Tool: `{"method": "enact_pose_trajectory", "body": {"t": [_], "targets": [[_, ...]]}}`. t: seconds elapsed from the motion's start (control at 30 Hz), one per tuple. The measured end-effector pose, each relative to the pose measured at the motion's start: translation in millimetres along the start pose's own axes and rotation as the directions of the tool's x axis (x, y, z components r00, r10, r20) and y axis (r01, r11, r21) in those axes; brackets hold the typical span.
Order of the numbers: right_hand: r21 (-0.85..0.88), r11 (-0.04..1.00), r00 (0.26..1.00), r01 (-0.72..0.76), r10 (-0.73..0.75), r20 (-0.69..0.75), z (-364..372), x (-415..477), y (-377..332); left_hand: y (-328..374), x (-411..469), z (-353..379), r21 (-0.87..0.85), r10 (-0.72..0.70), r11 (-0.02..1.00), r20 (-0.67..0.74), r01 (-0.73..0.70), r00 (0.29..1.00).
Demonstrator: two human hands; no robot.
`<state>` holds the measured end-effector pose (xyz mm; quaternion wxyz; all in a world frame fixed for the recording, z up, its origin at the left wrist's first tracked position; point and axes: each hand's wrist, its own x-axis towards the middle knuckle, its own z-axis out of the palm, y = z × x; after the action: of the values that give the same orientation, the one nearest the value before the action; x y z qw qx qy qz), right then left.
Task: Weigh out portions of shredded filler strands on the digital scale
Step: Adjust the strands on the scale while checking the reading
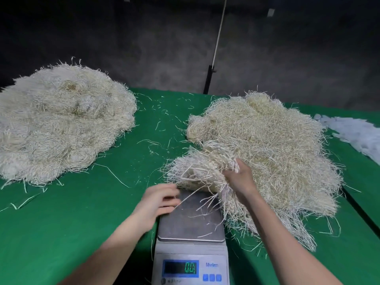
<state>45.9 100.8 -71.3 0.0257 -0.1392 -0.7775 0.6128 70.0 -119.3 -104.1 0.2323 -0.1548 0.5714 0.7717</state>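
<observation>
Green cloth-covered table (82,223), head view. A pale cream bunch of shredded filler strands (197,169) hangs over the far edge of the steel pan of the grey digital scale (190,254), gripped by the right hand (239,177). The left hand (158,202), at 9 o'clock of the pan, touches the bunch with loosely curled fingers; any pinch is indiscernible. The blue display (181,268) appears to read 0.0, so this portion is judged not yet weighed. A loose straw-coloured heap (267,145) lies at 2 o'clock and a paler heap (61,124) at 10 o'clock.
</observation>
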Motion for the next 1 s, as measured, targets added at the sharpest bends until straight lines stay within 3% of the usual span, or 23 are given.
{"method": "enact_pose_trajectory", "body": {"t": [0.07, 0.1, 0.17, 0.23, 0.3, 0.4, 0.5, 0.57, 0.63, 0.67, 0.7, 0.87, 1.0], "targets": [[0.026, 0.998, 0.997, -0.058, 0.056, 0.061, -5.3, 0.4, -0.1, 1.2, 1.5, -12.5, -0.105, 0.044, 0.993, -0.016, -0.045, 0.999], [-0.003, 0.999, 0.992, -0.049, 0.049, 0.117, -2.9, -1.9, 0.9, 3.9, 3.3, -12.8, -0.215, 0.035, 0.976, 0.049, -0.024, 0.998], [-0.143, 0.989, 0.967, 0.042, -0.005, 0.253, 7.8, -9.1, 5.9, 12.1, 7.8, -6.1, -0.268, 0.041, 0.963, 0.190, 0.012, 0.981], [-0.305, 0.930, 0.916, 0.206, -0.074, 0.395, 18.5, -14.5, 11.4, 14.6, 13.8, 6.6, -0.175, 0.045, 0.985, 0.220, -0.006, 0.975], [-0.383, 0.863, 0.858, 0.329, -0.104, 0.503, 20.5, -14.6, 15.5, 14.1, 14.9, 21.1, 0.051, 0.132, 0.989, 0.077, -0.136, 0.988], [-0.363, 0.876, 0.824, 0.319, -0.067, 0.562, 7.7, -10.8, 23.5, -5.8, 26.6, 24.6, 0.255, 0.276, 0.939, -0.150, -0.233, 0.949], [-0.423, 0.855, 0.842, 0.301, -0.029, 0.539, -4.7, -13.9, 41.7, -28.2, 27.5, 17.7, 0.439, 0.410, 0.842, -0.143, -0.314, 0.901], [-0.525, 0.768, 0.856, 0.367, -0.059, 0.513, -5.4, -18.4, 57.4, -38.7, 27.0, 13.8, 0.626, 0.471, 0.702, -0.050, -0.340, 0.881], [-0.576, 0.692, 0.852, 0.435, -0.110, 0.512, -4.1, -23.0, 69.9, -43.3, 21.5, 10.0, 0.906, 0.564, 0.334, 0.029, -0.261, 0.825], [-0.592, 0.657, 0.848, 0.466, -0.140, 0.512, -3.9, -24.3, 73.9, -43.5, 19.0, 6.6, 0.959, 0.634, 0.143, 0.100, -0.243, 0.767], [-0.604, 0.624, 0.841, 0.495, -0.171, 0.513, -4.0, -25.2, 76.7, -43.0, 17.1, 3.5, 0.962, 0.675, 0.023, 0.185, -0.271, 0.715], [-0.568, 0.573, 0.792, 0.591, -0.276, 0.545, -1.7, -27.0, 81.6, -36.9, 11.5, 2.7, 0.854, 0.493, -0.164, 0.504, -0.494, 0.709], [-0.598, 0.511, 0.765, 0.617, -0.211, 0.608, -3.5, -28.1, 84.1, -47.2, 18.1, 3.8, 0.843, 0.396, -0.341, 0.531, -0.416, 0.749]]}}
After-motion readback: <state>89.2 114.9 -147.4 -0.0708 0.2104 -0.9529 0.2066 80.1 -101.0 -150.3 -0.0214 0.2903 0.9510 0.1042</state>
